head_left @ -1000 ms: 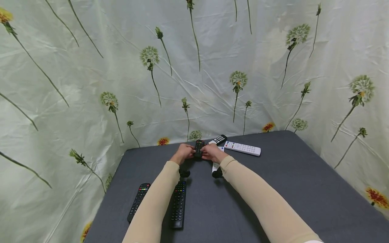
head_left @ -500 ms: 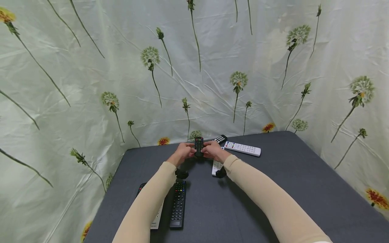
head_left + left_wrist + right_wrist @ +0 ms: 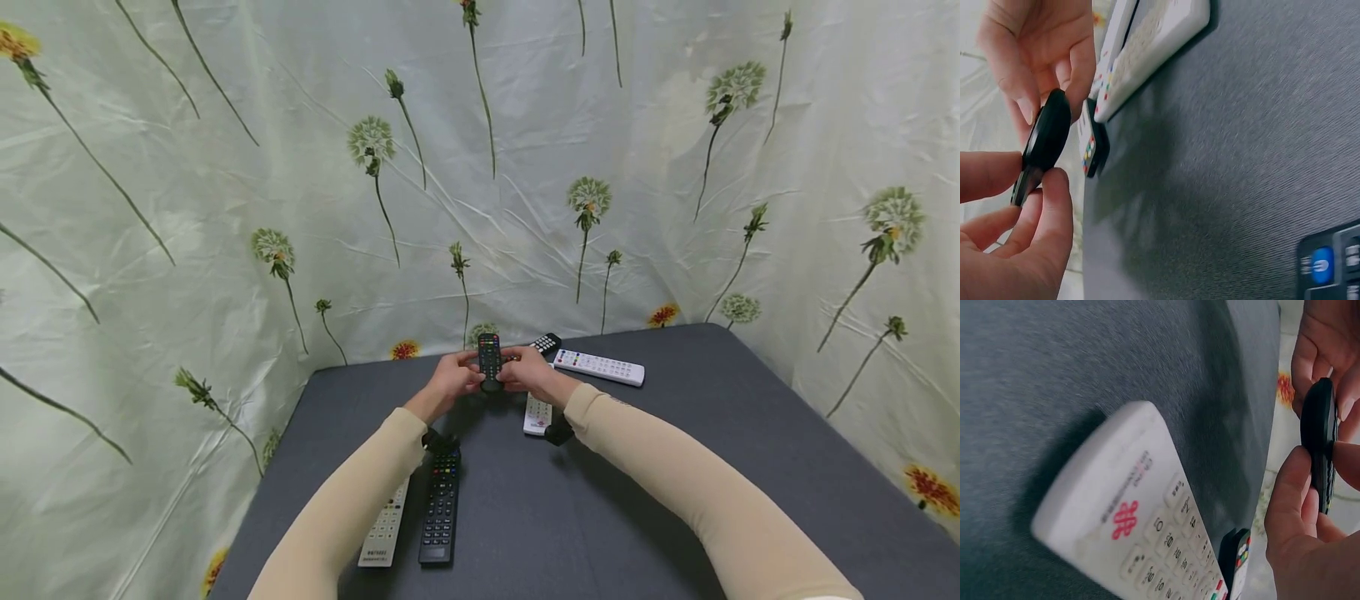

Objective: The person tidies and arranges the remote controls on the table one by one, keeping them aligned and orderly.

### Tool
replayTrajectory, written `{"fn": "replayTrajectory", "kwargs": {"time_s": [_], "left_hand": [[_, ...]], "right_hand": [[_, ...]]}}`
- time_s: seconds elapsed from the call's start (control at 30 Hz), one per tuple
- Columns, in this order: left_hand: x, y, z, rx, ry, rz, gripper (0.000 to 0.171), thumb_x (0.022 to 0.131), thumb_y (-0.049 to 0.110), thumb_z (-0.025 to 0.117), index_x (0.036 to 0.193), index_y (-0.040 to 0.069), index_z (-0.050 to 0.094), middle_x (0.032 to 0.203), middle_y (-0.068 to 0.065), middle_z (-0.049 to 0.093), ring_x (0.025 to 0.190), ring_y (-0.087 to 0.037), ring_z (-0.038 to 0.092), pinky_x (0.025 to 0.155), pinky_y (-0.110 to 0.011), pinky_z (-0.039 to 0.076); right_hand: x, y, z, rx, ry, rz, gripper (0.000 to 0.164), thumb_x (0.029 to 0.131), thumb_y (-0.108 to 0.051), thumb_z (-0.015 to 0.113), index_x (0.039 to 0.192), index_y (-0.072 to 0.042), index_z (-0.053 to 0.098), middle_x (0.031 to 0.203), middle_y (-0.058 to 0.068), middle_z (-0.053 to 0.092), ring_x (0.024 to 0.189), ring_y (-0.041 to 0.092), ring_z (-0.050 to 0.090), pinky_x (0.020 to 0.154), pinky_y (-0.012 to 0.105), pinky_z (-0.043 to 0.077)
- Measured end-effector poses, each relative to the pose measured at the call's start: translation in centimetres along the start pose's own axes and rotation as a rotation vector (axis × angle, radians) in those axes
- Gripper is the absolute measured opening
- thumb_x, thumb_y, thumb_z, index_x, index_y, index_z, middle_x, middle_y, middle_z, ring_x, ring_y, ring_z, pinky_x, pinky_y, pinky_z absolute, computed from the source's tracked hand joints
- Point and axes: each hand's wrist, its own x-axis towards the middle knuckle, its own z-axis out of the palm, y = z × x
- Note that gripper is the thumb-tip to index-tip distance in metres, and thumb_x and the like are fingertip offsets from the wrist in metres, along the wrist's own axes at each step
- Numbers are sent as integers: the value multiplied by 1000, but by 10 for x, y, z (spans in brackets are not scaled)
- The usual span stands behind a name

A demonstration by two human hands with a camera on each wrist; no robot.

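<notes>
Above the surface [image 3: 540, 517], left hand [image 3: 450, 377] and right hand [image 3: 528, 372] pinch a black remote [image 3: 490, 358], which could drop if either slackens.

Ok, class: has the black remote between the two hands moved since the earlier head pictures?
Yes, slightly upward: the top of the black remote now stands higher against the back edge of the table.

The left sleeve [image 3: 341, 500] hides part of a pale remote [image 3: 383, 537]. The held remote [image 3: 490, 358] is too small to read.
</notes>
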Motion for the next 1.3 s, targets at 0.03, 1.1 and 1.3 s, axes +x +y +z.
{"fn": "replayTrajectory", "kwargs": {"time_s": [0.03, 1.1, 1.3], "left_hand": [[-2, 1, 0, 4, -2, 5, 61, 88, -12, 63, 146, 1, 50, 103, -15, 61, 82, -19, 64, 73, -35, 58], [-120, -4, 0, 157, -89, 41, 84, 79, -14, 68, 155, 6, 37, 110, -20, 60, 84, -24, 64, 75, -43, 58], [-137, -12, 1, 111, -103, 20, 81, 80, -15, 64, 154, 7, 38, 115, -19, 58, 87, -24, 64, 75, -40, 58]], "right_hand": [[-3, -1, 0, -8, -7, -3, 65, 88, 9, 62, 149, 0, 43, 125, 24, 61, 93, 23, 68, 89, 45, 56], [-105, 9, 9, 39, -233, 24, 71, 90, 1, 60, 154, -2, 30, 116, 23, 61, 93, 28, 68, 88, 47, 56], [-124, 14, 10, 59, -279, 38, 69, 92, 0, 60, 154, 1, 29, 115, 23, 61, 95, 30, 69, 90, 48, 55]]}}
